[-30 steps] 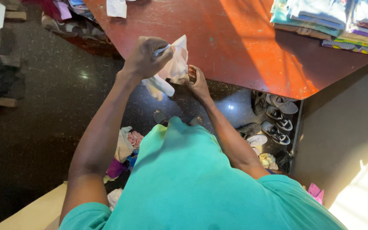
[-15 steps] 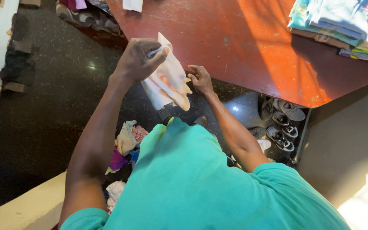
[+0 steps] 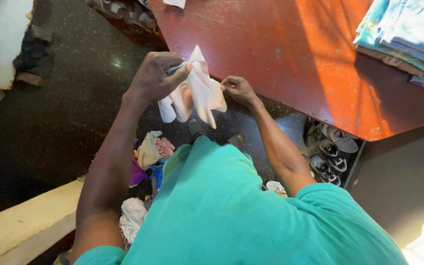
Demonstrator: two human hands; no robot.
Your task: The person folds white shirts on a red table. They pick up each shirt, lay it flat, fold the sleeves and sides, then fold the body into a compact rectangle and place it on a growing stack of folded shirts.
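Dark speckled flooring [image 3: 74, 122] spreads out under us, and a red-brown table [image 3: 280, 54] runs across the top of the view with a stack of folded cloths [image 3: 408, 34] at its far right corner. We hold a small pale garment [image 3: 197, 91] up in the air just off the table's near edge, not resting on anything. Our left hand [image 3: 155, 78] is clenched over its upper edge, with a thin pale strip pinched under the thumb, while our right hand [image 3: 239, 91] nips one side of it between fingertips and thumb. Most of the fabric hangs loose between and below the two hands.

We judge the right-hand hold to be the weak point: it catches only a sliver of the edge, so a tug from the left could pull the fabric free and leave it dangling from one hand. If both grips give, it would likely drop to the floor among the heap of mixed clothes [image 3: 145, 162] by our feet, and could be hard to tell apart there. Several shoes [image 3: 330, 147] sit under the table's edge, near where a fallen piece might land.
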